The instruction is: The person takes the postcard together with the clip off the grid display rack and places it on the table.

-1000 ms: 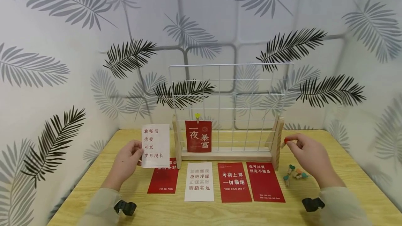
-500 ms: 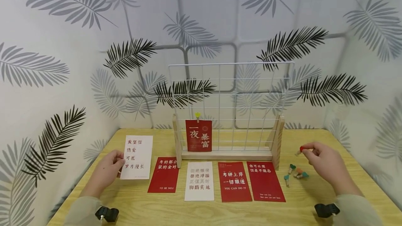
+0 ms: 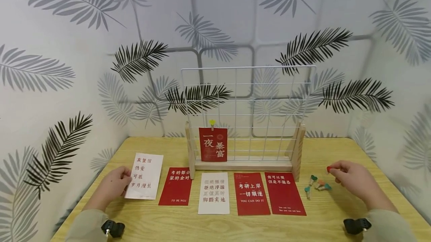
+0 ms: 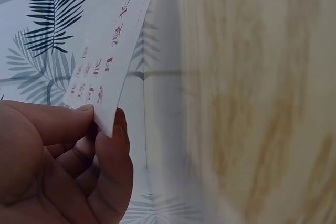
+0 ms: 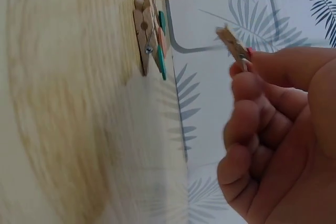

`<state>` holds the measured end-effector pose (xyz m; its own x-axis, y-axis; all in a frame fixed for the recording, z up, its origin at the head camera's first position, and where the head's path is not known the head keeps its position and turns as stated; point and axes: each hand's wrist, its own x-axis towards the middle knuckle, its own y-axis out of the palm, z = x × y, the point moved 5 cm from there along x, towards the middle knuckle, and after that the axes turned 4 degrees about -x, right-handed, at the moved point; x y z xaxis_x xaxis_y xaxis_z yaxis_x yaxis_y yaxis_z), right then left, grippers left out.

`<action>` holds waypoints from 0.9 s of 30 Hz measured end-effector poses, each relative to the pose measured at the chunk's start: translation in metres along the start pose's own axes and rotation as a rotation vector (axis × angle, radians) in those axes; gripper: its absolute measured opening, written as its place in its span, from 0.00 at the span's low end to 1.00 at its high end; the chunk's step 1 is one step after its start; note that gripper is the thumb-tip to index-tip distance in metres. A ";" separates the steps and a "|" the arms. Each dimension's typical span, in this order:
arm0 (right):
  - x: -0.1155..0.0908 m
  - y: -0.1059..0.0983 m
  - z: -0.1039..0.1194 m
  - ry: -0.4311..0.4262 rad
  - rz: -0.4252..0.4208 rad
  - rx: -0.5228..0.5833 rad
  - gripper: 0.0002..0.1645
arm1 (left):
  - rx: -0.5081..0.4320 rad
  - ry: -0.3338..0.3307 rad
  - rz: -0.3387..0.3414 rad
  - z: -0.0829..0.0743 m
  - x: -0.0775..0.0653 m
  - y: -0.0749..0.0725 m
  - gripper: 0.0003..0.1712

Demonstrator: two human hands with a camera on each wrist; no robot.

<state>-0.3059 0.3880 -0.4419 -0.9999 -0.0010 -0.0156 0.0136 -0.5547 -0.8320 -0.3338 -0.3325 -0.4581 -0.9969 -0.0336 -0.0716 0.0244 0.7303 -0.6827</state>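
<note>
My left hand (image 3: 112, 185) pinches the left edge of a white card (image 3: 144, 176) with red Chinese lettering. In the left wrist view the thumb lies on the card's front and the fingers are behind it; the card is tilted and off the table. On the right, my right hand (image 3: 357, 180) holds a small wooden clothespin (image 5: 231, 44) with a red top between thumb and forefinger, above the table. Several more clothespins (image 5: 149, 32), with green and orange tops, lie to the left of that hand.
A white wire grid (image 3: 242, 100) stands in a wooden base (image 3: 242, 166) at the back. A yellow-topped clothespin (image 3: 212, 122) fixes a red card (image 3: 213, 144) to it. Before it lie red cards (image 3: 175, 187) (image 3: 251, 194) (image 3: 285, 194) and a white card (image 3: 213, 193) on the table.
My left hand has moved left and down with the white card, away from the grid. My right hand has moved right and down, still holding the clothespin.
</note>
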 end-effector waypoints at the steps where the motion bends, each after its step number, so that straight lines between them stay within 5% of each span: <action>1: 0.001 0.001 -0.003 0.004 0.014 0.003 0.25 | 0.013 -0.003 0.005 0.001 0.000 0.000 0.07; 13: 0.005 0.003 -0.022 0.013 0.073 -0.072 0.22 | 0.052 -0.062 0.064 0.008 0.001 0.001 0.09; 27: 0.003 0.008 -0.035 0.032 0.151 -0.025 0.16 | 0.098 -0.113 0.120 0.015 0.002 0.002 0.10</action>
<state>-0.3084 0.4129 -0.4676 -0.9857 -0.0561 -0.1588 0.1642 -0.5291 -0.8325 -0.3348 -0.3416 -0.4709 -0.9717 -0.0312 -0.2341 0.1550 0.6638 -0.7317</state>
